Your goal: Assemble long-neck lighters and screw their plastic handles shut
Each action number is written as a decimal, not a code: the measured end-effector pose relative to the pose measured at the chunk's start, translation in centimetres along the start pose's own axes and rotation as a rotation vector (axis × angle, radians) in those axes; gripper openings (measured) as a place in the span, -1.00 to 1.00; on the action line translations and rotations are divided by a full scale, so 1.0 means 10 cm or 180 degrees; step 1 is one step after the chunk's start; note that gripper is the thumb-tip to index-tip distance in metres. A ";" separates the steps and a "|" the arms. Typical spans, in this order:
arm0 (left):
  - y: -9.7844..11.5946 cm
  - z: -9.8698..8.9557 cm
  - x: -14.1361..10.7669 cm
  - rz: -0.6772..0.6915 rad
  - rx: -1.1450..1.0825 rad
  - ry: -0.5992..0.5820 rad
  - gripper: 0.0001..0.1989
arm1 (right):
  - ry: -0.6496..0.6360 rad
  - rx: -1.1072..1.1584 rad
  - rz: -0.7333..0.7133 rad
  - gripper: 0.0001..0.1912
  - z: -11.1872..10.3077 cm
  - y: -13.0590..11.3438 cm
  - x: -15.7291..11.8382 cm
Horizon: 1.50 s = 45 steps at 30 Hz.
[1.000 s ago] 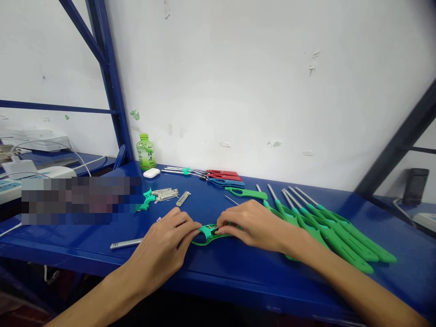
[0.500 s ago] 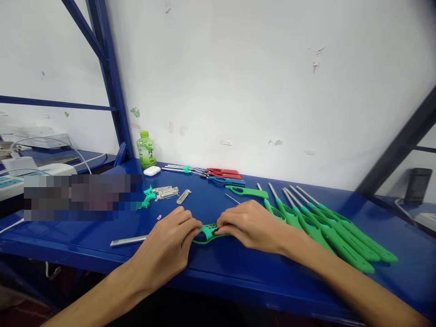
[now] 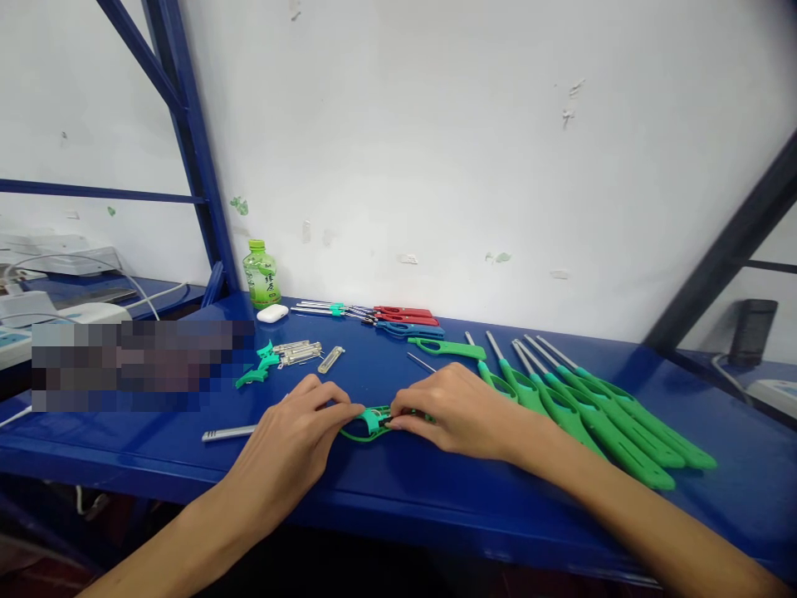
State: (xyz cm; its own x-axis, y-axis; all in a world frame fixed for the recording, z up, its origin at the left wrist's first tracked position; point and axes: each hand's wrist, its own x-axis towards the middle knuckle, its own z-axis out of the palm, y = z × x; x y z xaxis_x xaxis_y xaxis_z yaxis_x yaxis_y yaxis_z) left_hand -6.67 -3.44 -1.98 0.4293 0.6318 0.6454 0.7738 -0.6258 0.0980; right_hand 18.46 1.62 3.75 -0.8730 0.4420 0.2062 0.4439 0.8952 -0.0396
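Both hands at the near edge of the blue table (image 3: 367, 382), working on one green handle (image 3: 356, 437) that lies flat between them. Left hand (image 3: 304, 436): thumb and forefinger pinched on the handle's left end, just beside a teal trigger (image 3: 372, 419) seated in it. Right hand (image 3: 453, 413): thumb and fingertips closed on a small black piece (image 3: 387, 422) next to the trigger; the palm hides much of the handle's right end. Hands near each other, not touching. A silver tube (image 3: 227, 433) lies to the left, one end out of sight behind the left hand. Thin metal rod (image 3: 422, 362) just beyond the right hand. Farther back, a loose green shell (image 3: 457, 350), lying flat. To the right, a fan of green lighters (image 3: 628, 436), metal tips pointing toward the wall (image 3: 448, 166). Left of centre, a cluster of teal parts (image 3: 267, 363) against clear tanks (image 3: 299, 353), with a single tank (image 3: 331, 360) set apart. Along the back, red lighters (image 3: 406, 314) and a blue lighter (image 3: 414, 330) side by side. Back left corner: green bottle (image 3: 261, 278), upright, and a white case (image 3: 272, 314) near its base.
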 end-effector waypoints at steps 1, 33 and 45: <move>0.00 0.00 0.00 -0.0010 -0.0005 -0.0009 -0.68 | -0.0013 -0.0014 0.0009 -0.78 0.00 0.00 0.00; 0.02 0.01 0.00 -0.0133 -0.0083 -0.0084 -0.75 | 0.0228 -0.0016 0.0017 -0.80 0.18 0.15 0.06; 0.02 0.00 0.00 -0.0127 -0.0096 -0.0095 -0.75 | 0.0572 -0.0189 0.0171 -0.72 0.27 0.16 0.09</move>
State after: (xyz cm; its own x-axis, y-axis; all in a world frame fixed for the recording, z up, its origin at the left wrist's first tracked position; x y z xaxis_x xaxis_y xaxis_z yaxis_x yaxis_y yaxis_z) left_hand -6.53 -3.57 -1.96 0.4125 0.6695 0.6177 0.7763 -0.6132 0.1461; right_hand 17.86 3.57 1.25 -0.8001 0.4669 0.3767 0.5046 0.8634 0.0015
